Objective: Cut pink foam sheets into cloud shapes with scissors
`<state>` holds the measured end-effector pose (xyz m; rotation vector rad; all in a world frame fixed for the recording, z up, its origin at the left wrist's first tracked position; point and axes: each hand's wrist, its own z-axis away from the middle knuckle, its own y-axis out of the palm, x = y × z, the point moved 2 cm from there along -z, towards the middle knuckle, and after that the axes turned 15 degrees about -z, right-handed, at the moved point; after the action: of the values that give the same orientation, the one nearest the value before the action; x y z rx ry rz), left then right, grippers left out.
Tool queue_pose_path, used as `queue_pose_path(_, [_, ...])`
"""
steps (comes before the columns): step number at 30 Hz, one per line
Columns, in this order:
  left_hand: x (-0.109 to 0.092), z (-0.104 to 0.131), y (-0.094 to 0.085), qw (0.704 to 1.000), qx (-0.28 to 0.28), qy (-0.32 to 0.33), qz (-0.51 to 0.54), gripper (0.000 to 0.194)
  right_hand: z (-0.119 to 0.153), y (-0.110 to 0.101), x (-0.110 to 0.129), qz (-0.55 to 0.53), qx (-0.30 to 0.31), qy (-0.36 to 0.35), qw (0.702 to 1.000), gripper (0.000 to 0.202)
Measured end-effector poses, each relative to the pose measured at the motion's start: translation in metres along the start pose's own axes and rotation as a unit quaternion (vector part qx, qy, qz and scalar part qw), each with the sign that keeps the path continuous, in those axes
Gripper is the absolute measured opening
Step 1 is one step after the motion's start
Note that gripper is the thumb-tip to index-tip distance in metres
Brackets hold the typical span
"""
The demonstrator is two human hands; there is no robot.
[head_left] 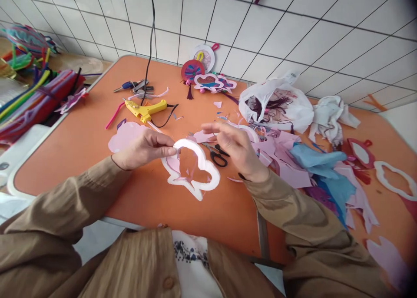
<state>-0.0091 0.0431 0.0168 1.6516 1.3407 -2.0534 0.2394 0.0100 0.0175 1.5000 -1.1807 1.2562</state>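
Observation:
Between the thumb and fingers of my left hand (145,148) is the upper left edge of a white cloud-shaped frame (210,176), held above the orange table. The frame's middle is open, with a little pink showing along its inner left side. My right hand (236,146) is raised to the right of the frame and apart from it; its fingers are stretched out and nothing shows in them. Black-handled scissors (219,158) lie just below the right fingers. Behind the left hand are a pink cloud-shaped piece (125,135) and a yellow glue gun (146,110).
Finished round and cloud ornaments (193,70) stand by the tiled wall. A white plastic bag (276,104) with dark tassels sits at the back right, near pink paper scraps (286,154) and blue tissue (321,159). Keys (133,86) lie behind the glue gun. Pipe cleaners (42,98) fill the far left.

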Motion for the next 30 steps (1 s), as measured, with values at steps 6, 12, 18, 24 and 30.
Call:
queue_pose_path(6, [0.0, 0.002, -0.001, 0.996, 0.012, 0.049, 0.071, 0.036, -0.002, 0.006, -0.015, -0.177, 0.142, 0.174, 0.958, 0.074])
queue_pose_path(12, [-0.003, -0.002, -0.005, 0.998, -0.041, 0.022, -0.035, 0.039, 0.0, 0.004, -0.005, -0.192, 0.136, 0.192, 0.953, 0.071])
queue_pose_path(18, [-0.006, -0.004, -0.009, 0.976, -0.054, -0.034, -0.211, 0.037, -0.001, 0.007, 0.005, -0.109, 0.134, 0.15, 0.974, 0.055])
queue_pose_path(24, [-0.008, -0.004, -0.008, 0.971, -0.053, -0.074, -0.219, 0.038, 0.001, 0.013, 0.002, -0.014, 0.07, 0.137, 0.988, 0.017])
queue_pose_path(30, [-0.007, -0.002, -0.008, 0.96, -0.057, -0.114, -0.25, 0.037, -0.002, 0.012, -0.006, -0.007, 0.061, 0.127, 0.99, 0.013])
